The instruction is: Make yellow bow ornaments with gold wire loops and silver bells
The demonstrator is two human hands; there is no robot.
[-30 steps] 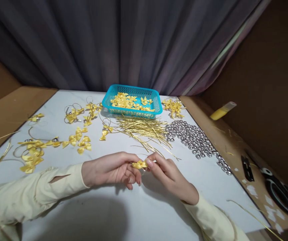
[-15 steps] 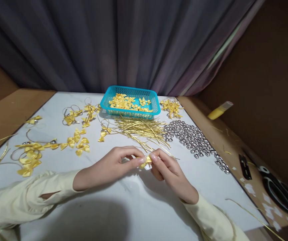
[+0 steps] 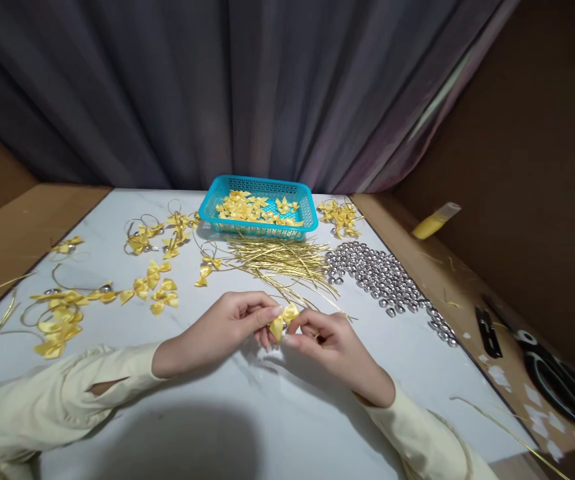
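A yellow ribbon bow (image 3: 279, 323) is held between my hands above the white table sheet, just in front of a pile of gold cords (image 3: 282, 257). My left hand (image 3: 227, 327) is closed, thumb and fingers pinching the bow's left side. From the right, my right hand (image 3: 335, 343) grips the bow's lower right edge between thumb and forefinger. A small shiny silver piece (image 3: 285, 326) shows at the middle of the bow, partly hidden by the ribbon and fingers.
A blue basket (image 3: 260, 230) of yellow bows stands at the back. Silver rings (image 3: 382, 273) lie to the right, and bows with cord loops (image 3: 62, 317) to the left. Scissors (image 3: 552, 380), a black cutter (image 3: 488, 332) and a yellow tube (image 3: 436, 221) are at the far right.
The bow has moved slightly left and turned, so its loops and the silver piece now show. My right fingers have shifted left and lower on it.
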